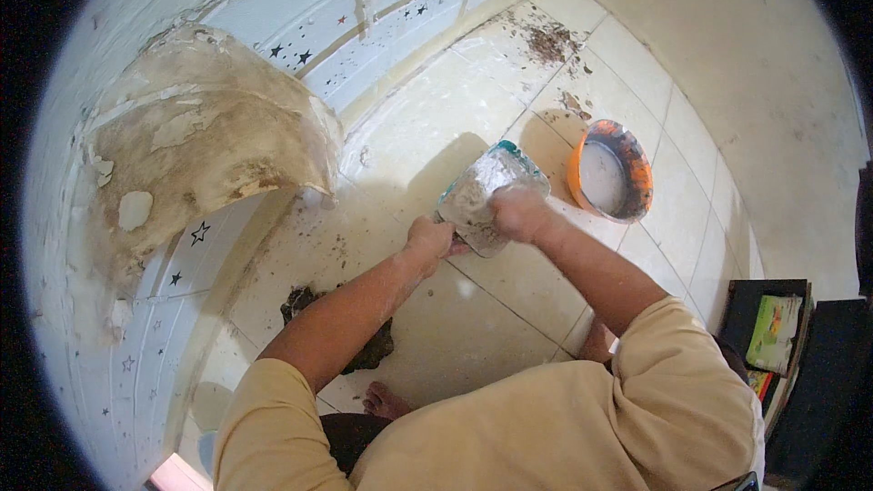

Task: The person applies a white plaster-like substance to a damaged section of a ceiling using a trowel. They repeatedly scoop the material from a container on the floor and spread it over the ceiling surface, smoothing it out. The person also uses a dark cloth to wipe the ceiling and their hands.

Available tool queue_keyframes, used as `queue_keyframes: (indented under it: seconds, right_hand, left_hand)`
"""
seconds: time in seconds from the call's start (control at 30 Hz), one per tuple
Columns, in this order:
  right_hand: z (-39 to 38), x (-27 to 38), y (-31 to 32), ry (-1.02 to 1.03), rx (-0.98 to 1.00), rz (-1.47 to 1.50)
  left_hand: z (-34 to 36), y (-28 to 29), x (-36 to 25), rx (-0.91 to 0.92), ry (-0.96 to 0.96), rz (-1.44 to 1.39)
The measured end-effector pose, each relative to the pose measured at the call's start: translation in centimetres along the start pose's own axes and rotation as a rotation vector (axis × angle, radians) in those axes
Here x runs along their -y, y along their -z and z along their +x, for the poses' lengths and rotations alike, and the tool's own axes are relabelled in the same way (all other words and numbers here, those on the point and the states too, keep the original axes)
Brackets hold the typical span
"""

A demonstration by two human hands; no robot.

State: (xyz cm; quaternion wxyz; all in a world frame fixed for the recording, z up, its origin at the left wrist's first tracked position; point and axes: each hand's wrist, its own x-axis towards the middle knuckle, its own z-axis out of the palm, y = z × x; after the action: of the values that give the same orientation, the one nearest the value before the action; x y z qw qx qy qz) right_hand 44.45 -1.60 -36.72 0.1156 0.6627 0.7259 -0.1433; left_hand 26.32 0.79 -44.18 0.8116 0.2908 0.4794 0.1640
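In the head view, my left hand (431,242) is closed on the lower-left edge of a square plastic tray (468,191) with a teal rim and whitish, plaster-like material in it. My right hand (516,213) is over that tray, its fingers curled; what they hold is hidden and blurred. To the right of the tray an orange bucket (577,173), smeared inside, stands on the tiled floor (464,318) with milky liquid in it.
A damaged, stained plaster patch (200,141) bulges from the star-patterned left wall (400,9). Loose debris (546,41) lies at the back, a dark lump (373,355) beside my feet. A dark shelf (741,309) with flat packages stands at right, below the beige wall (746,82).
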Motion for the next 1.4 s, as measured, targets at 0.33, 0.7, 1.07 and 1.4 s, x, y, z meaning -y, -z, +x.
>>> queue_keyframes:
  seconds: [0.33, 0.7, 1.07, 1.4]
  right_hand:
    - [0.2, -3.2, -2.0, -0.118, -0.112, 0.222]
    - [1.0, -3.6, -0.8, -0.213, -0.12, 0.398]
    - [-0.5, -4.8, -4.2, -0.335, -0.157, 0.845]
    - [-3.5, -4.6, -0.9, -0.512, 0.059, 1.898]
  left_hand:
    - [-1.4, 0.9, -1.2, 0.257, -0.725, 1.3]
    - [-1.4, -1.5, -0.9, -0.046, -0.036, 0.071]
    - [-4.0, -5.2, -2.1, -0.25, -0.331, 0.836]
    - [-4.2, -5.3, -1.5, -0.183, -0.417, 0.759]
